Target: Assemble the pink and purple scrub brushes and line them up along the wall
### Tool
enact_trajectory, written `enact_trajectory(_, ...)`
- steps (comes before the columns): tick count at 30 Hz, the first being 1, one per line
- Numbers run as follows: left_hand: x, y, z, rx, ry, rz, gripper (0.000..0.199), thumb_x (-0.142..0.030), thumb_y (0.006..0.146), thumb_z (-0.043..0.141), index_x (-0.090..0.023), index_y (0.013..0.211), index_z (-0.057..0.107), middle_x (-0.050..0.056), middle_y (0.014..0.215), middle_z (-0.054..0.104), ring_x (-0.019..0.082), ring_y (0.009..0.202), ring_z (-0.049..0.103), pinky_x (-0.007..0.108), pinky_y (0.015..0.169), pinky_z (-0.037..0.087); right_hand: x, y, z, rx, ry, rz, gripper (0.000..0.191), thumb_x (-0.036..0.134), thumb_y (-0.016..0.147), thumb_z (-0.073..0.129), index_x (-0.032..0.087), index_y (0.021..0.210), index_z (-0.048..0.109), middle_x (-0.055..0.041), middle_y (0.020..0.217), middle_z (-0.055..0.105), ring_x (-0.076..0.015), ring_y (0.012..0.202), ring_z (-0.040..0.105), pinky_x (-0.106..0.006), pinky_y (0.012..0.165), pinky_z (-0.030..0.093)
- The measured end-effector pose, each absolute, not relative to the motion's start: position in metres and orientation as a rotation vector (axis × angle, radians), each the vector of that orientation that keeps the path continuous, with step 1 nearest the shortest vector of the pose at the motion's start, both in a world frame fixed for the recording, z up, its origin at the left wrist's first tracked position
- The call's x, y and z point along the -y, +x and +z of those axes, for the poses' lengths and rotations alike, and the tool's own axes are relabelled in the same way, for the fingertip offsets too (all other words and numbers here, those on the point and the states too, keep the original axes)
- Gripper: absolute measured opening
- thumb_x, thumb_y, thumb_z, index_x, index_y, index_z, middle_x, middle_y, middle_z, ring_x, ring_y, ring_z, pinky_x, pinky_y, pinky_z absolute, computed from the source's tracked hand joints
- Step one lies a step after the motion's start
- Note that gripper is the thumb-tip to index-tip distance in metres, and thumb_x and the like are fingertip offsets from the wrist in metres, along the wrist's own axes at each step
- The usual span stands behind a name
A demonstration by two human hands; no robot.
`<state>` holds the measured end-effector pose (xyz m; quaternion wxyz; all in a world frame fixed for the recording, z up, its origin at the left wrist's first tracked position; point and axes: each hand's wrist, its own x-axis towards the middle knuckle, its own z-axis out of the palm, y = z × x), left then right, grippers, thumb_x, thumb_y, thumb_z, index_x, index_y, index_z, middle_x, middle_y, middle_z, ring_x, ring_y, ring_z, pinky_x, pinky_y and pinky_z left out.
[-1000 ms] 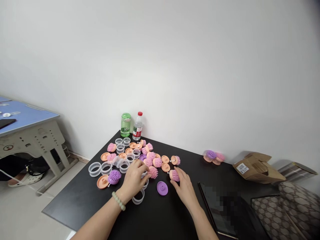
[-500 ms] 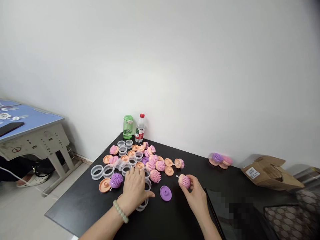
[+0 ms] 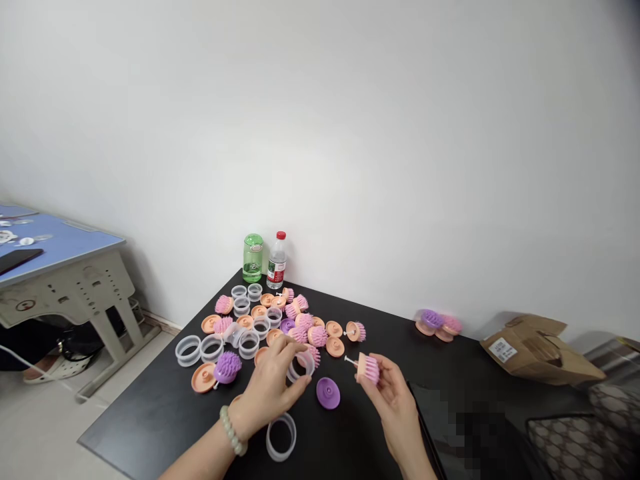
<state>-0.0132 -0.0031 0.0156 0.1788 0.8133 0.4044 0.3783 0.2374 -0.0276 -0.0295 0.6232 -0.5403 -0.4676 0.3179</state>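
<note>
My left hand [image 3: 273, 383], with a beaded bracelet at the wrist, grips a clear plastic ring [image 3: 309, 361] between thumb and fingers. A second clear ring [image 3: 281, 437] lies on the table below that hand. In my right hand [image 3: 393, 393] is a pink-bristled brush head [image 3: 369, 369] with a peach base, its thin white stem pointing left. Between the hands lies a purple disc cap [image 3: 329, 393] with a raised centre. Left of my left hand are a purple brush head [image 3: 228, 367] and a peach disc cap [image 3: 204, 378].
Several more rings, peach caps and pink brush heads [image 3: 317, 335] cover the black table's [image 3: 150, 413] far left. Behind them stand a green bottle [image 3: 253, 259] and a red-capped water bottle [image 3: 277, 261]. Two assembled brushes [image 3: 429, 322] and a brown paper bag [image 3: 525, 350] are at right.
My left hand has lifted a clear ring and moved it slightly, leaving another ring uncovered below. My right hand has tilted the brush head, so its stem shows more.
</note>
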Motion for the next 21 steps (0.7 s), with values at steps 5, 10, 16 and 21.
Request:
enact_trajectory(5,0.012,-0.007,0.013,-0.89,2.026,1.09,0.04,-0.026,0.094,0.057,-0.027,0.133,0.052,0.009,0.123,0.058,0.024,0.111,0.058,0.038,0.095,0.05,0.045,0.222,-0.022,1.164,-1.124,0.798,0.051,0.048,0.081,0.076,0.022,0.122,0.06,-0.0139,0.117,0.072,-0.0296,0.101,0.074,-0.035,0.084,0.062)
enact_trajectory(10,0.01,-0.001,0.001,-0.855,1.843,1.127,0.061,-0.059,0.077,0.075,-0.02,0.12,0.057,0.008,0.112,0.066,0.024,0.096,0.062,0.034,0.083,0.051,0.06,0.212,-0.027,1.335,-1.085,0.763,0.049,0.035,0.087,0.073,0.024,0.131,0.056,-0.0143,0.126,0.069,-0.0285,0.112,0.071,-0.035,0.091,0.061)
enact_trajectory(16,0.007,0.0,0.001,-0.836,2.05,1.164,0.074,-0.077,0.059,0.073,-0.016,0.102,0.062,0.007,0.093,0.066,0.021,0.081,0.059,0.03,0.071,0.045,0.061,0.207,-0.033,1.542,-1.079,0.503,0.047,0.029,0.087,0.072,0.028,0.131,0.055,-0.01,0.121,0.071,-0.0258,0.105,0.073,-0.033,0.089,0.062)
enact_trajectory(21,0.01,0.001,0.001,-0.709,2.179,1.231,0.074,-0.078,0.066,0.063,-0.018,0.11,0.062,0.008,0.096,0.069,0.023,0.086,0.062,0.031,0.076,0.046,0.06,0.199,-0.022,1.692,-1.045,0.317,0.041,0.034,0.088,0.07,0.029,0.127,0.058,-0.0075,0.114,0.073,-0.0247,0.1,0.074,-0.032,0.087,0.062)
